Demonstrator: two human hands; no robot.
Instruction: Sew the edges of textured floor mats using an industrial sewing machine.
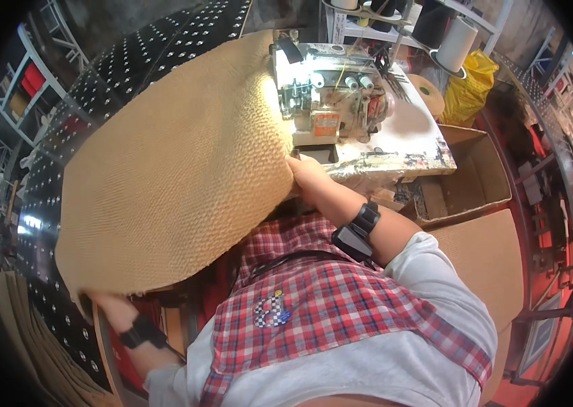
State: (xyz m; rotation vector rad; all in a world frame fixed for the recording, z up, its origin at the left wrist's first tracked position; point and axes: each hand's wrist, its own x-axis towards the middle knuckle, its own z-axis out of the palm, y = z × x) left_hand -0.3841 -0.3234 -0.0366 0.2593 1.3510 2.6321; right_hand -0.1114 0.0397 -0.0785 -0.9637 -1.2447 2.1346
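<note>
A large tan woven mat (171, 163) with rounded corners spreads across the left and middle of the view. Its right edge lies against the overlock sewing machine (334, 95), whose lamp lights the mat near the needle area. Just below the machine, my right hand (308, 176) grips the mat's right edge, with some fingers hidden by the mat. At the near left corner my left hand (105, 303) holds the mat's edge. Its fingers are mostly out of sight under the mat, which bends down there.
Under the mat, a black table (185, 34) with metal studs extends left and back. The machine stands on a worn white tabletop (422, 139). To the right are an open cardboard box (480, 166), a yellow bag (471, 85) and thread cones (457, 44). Folded tan material (25, 339) hangs at the lower left.
</note>
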